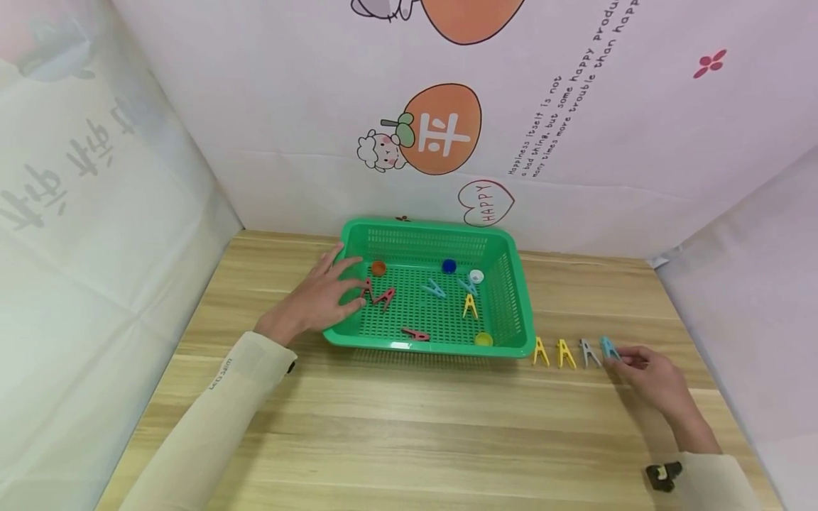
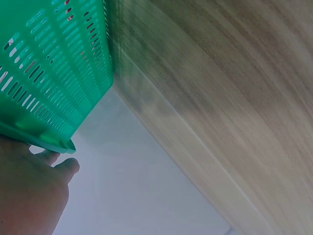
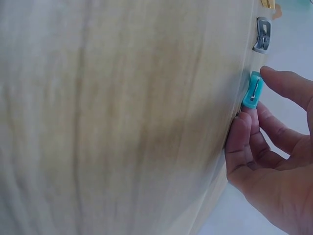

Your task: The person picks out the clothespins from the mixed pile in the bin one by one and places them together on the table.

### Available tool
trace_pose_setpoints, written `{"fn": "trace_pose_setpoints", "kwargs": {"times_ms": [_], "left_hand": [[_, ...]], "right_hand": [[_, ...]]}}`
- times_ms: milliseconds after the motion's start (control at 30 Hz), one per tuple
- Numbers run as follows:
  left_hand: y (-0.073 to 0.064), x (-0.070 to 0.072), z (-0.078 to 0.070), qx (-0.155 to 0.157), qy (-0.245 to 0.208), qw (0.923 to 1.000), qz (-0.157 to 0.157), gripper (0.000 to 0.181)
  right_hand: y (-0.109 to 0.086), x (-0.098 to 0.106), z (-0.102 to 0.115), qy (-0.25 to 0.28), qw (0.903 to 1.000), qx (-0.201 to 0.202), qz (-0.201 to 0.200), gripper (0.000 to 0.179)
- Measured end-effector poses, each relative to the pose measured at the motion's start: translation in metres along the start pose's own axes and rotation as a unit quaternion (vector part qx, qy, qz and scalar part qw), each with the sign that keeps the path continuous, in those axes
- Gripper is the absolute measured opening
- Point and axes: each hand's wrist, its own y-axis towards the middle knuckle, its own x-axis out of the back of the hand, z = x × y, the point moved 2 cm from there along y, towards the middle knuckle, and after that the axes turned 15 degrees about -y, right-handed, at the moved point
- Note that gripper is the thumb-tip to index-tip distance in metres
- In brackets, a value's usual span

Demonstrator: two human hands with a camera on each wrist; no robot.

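A wooden desk [image 1: 409,433] carries a green basket [image 1: 441,347]. The left hand [image 1: 322,297] lies over its left rim, fingers spread; the right hand [image 1: 660,381] pinches a blue clip [image 1: 610,347] between thumb and fingers, just beside a gray clip [image 1: 589,352] lined up with two yellow clips [image 1: 564,353]. More clips [image 1: 385,297] and small caps [image 1: 449,266] lie inside the basket.

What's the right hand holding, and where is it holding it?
The right hand pinches a blue clothespin, seemingly by its opposite ends: thumb at one, fingers at the other.
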Motion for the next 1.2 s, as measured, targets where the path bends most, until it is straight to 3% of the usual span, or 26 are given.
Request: {"fn": "trace_pose_setpoints", "kwargs": {"times_ms": [1200], "left_hand": [[-0.0010, 0.0031, -0.0036, -0.007, 0.003, 1.0000, 0.001, 0.048]], "right_hand": [[-0.0012, -0.0040, -0.0027, 0.019, 0.9995, -0.024, -0.002, 0.070]]}}
